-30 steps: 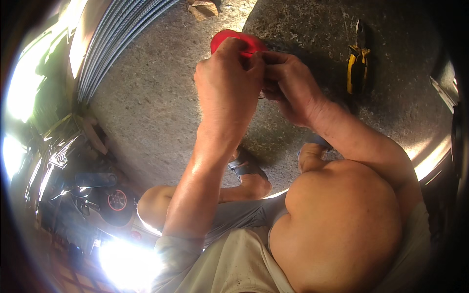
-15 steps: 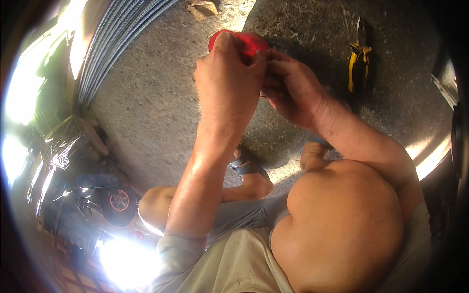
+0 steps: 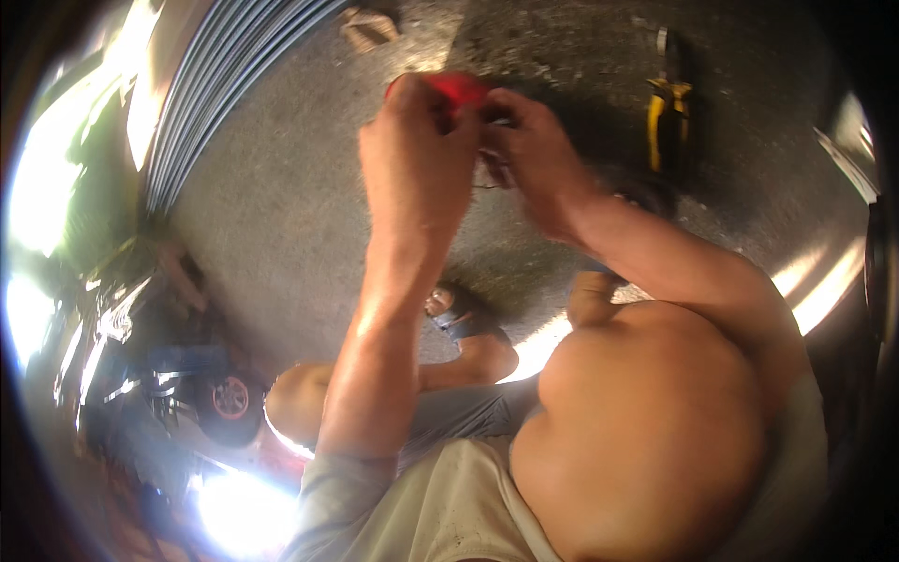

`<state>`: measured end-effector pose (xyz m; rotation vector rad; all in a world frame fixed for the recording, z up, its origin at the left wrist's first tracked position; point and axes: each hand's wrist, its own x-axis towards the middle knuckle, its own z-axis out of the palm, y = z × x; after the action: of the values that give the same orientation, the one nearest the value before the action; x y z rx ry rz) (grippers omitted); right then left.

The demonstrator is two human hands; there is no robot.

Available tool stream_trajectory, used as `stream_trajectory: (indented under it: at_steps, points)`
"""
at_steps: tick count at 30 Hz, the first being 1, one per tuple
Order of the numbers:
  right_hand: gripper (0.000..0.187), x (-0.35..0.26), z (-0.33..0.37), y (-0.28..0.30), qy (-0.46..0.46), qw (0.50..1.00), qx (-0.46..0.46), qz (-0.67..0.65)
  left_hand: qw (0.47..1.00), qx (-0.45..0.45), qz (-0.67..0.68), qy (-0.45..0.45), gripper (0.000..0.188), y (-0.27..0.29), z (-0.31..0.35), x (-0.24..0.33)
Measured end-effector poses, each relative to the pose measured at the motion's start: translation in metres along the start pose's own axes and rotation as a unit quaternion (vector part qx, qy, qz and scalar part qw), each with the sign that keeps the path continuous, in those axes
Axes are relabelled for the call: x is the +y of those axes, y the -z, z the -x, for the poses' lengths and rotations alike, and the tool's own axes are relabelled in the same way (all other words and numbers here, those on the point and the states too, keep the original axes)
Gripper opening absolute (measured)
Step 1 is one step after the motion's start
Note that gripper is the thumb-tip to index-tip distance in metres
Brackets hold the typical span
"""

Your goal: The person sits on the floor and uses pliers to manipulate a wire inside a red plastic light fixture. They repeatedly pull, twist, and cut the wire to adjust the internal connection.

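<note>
View: head camera, the only one; blur over the hands and floor.
Work stage: judged to be under way. Both hands are at the red object (image 3: 461,89), which is off the floor and not set down.
Done: nothing visibly complete; the red object's working side is covered by the fingers.
Left: cannot be read from this view; the part being worked is hidden.
Red object: upper middle of view, in front of the person, above the concrete floor (image 3: 281,206); mostly covered by the left hand, its right end near the right fingers.
Left hand (image 3: 419,155): back of hand toward camera, fingers pointing away from the body, thumb side facing right; forearm rises almost straight from the lower edge.
Left grip: closed around the red object; fingertips hidden.
Right hand (image 3: 536,155): comes in on a slant from the right, beside the right knee (image 3: 646,403); fingers curled toward the left hand, close beside it.
Right grip: narrow, thumb and fingers bent together; cannot tell whether something is pinched there.
Thin line (image 3: 487,185): just below the right fingers, wire-like; too blurred to identify.
Pliers (image 3: 669,122): yellow-and-black handles, on the floor to the right, untouched.
</note>
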<state>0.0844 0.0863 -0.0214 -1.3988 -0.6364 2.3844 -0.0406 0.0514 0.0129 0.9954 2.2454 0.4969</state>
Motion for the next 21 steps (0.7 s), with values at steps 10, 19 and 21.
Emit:
stream_trajectory:
  at_steps: [10,19,21]
  points:
    - [0.036,0.016,-0.010,-0.022,0.098,0.995,0.021,0.015,0.996,-0.072,0.050,0.022,0.021,0.009,-0.022,-0.040]
    - [0.029,0.025,-0.018,-0.028,0.079,0.984,0.094,0.126,0.999,-0.017,-0.035,-0.037,0.023,0.026,-0.086,-0.110]
    - [0.027,0.041,-0.034,-0.019,0.076,0.969,0.160,0.170,0.997,-0.058,-0.030,-0.048,0.023,0.012,-0.092,-0.100]
